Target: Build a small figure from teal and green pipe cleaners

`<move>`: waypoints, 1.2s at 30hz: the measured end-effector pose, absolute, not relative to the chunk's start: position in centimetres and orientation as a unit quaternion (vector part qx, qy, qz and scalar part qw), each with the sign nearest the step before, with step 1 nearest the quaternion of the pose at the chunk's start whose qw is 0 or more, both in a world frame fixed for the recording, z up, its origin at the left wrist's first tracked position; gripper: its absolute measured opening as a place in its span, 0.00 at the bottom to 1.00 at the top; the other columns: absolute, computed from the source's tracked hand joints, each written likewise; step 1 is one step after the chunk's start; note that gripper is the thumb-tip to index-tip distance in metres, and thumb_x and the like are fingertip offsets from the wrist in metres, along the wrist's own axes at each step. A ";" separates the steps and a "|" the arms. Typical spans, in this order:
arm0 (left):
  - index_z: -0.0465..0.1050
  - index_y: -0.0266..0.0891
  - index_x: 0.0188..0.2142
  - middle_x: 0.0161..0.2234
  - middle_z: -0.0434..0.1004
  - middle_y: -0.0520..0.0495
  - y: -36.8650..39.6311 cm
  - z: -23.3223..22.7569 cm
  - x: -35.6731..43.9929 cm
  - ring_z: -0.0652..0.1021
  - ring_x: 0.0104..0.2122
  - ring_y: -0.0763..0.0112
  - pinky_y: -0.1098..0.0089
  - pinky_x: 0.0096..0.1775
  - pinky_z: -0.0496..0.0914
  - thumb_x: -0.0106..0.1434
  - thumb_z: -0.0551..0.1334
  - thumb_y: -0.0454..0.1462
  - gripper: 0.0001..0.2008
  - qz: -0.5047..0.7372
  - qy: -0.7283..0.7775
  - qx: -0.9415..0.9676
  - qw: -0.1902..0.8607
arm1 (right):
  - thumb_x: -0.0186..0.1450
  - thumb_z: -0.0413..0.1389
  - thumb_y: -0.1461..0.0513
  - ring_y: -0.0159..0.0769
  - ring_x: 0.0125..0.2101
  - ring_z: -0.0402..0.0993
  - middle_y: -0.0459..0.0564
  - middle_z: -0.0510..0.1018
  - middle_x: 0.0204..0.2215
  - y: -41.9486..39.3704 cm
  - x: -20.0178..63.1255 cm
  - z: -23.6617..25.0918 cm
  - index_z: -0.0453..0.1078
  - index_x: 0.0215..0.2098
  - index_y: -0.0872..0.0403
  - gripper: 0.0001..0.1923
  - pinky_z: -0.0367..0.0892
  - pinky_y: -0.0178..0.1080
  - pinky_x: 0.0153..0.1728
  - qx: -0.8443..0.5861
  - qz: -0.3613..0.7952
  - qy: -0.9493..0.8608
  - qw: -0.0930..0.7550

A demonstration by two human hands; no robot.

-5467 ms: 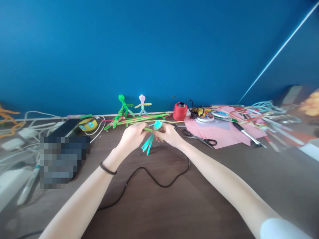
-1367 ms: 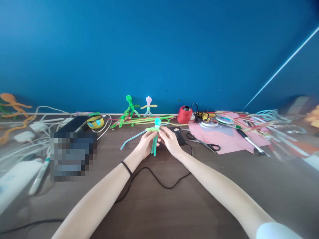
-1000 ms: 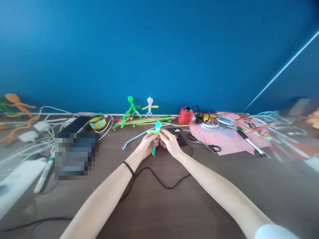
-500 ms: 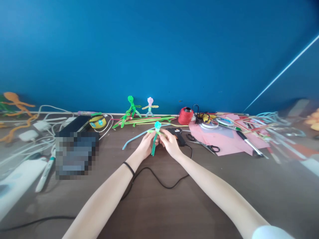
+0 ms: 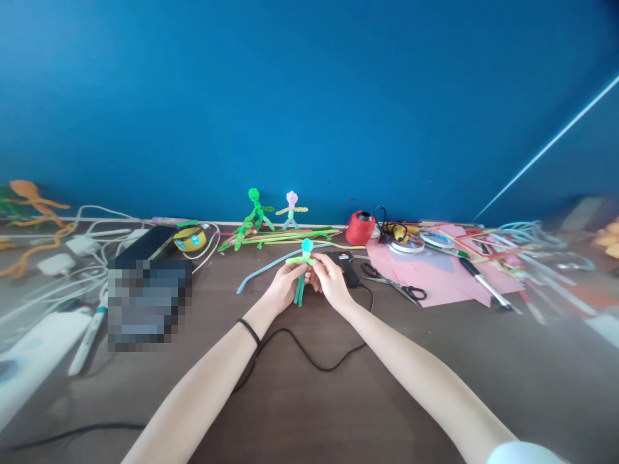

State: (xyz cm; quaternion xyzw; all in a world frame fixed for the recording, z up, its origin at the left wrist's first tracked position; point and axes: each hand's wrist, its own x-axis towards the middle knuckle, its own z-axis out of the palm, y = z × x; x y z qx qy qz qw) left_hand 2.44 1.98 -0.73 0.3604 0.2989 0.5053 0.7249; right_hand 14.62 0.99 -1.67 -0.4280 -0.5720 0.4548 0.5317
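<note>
A small pipe-cleaner figure (image 5: 306,258), with a turquoise ball head, a pale light-green arm piece across its chest and teal strands for legs, is held upright above the brown wooden tabletop (image 5: 309,412), between the two hands. The head sticks up clear of the fingertips; the arm piece lies at thumb level, one end reaching out over the left thumb; the legs hang down in front of the fingers, their ends free. The left hand (image 5: 285,285) has its thumb and fingers drawn in on the figure's left side. The right hand (image 5: 331,281) is curled in from the other side, its thumb and forefinger nearly together at the chest; whether they grip or merely steady it is hard to tell, as the remaining fingers are partly hidden.

Just behind the hands lies a long, bent, light-blue fuzzy stem (image 5: 265,267). Beside the right hand rests a black gun-shaped tool (image 5: 346,263) with a cable, then open black-handled scissors (image 5: 414,293) near sheets of pink paper (image 5: 445,287). Farther back, a bright green twisted figure (image 5: 255,207) and a lilac-headed one (image 5: 291,200) stand near the blue wall (image 5: 309,96).
</note>
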 end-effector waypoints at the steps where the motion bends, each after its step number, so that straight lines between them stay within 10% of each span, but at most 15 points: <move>1: 0.71 0.32 0.27 0.21 0.70 0.51 2.0 -0.8 2.4 0.70 0.21 0.78 0.75 0.26 0.65 0.47 0.67 0.33 0.08 0.506 0.299 0.357 0.725 | 0.63 0.47 0.52 0.26 0.13 0.60 0.41 0.65 0.15 1.0 14.6 -1.7 0.64 0.42 0.55 0.16 0.55 0.31 0.14 -0.429 0.454 -0.572 0.531; 27: 0.69 0.33 0.21 0.17 0.70 0.50 3.0 1.9 0.5 0.69 0.16 0.77 0.74 0.21 0.62 0.46 0.66 0.28 0.06 0.487 0.419 0.382 0.664 | 0.59 0.52 0.51 0.27 0.12 0.61 0.39 0.68 0.15 0.8 14.7 -2.0 0.58 0.46 0.54 0.22 0.52 0.30 0.11 -0.431 0.492 -0.571 0.497; 36: 0.67 0.35 0.24 0.17 0.68 0.53 0.1 0.7 1.7 0.68 0.17 0.78 0.74 0.22 0.63 0.52 0.62 0.34 0.05 0.569 0.435 0.320 0.620 | 0.59 0.47 0.60 0.28 0.13 0.62 0.40 0.67 0.15 0.1 14.5 -1.5 0.64 0.32 0.54 0.07 0.57 0.32 0.17 -0.450 0.425 -0.642 0.453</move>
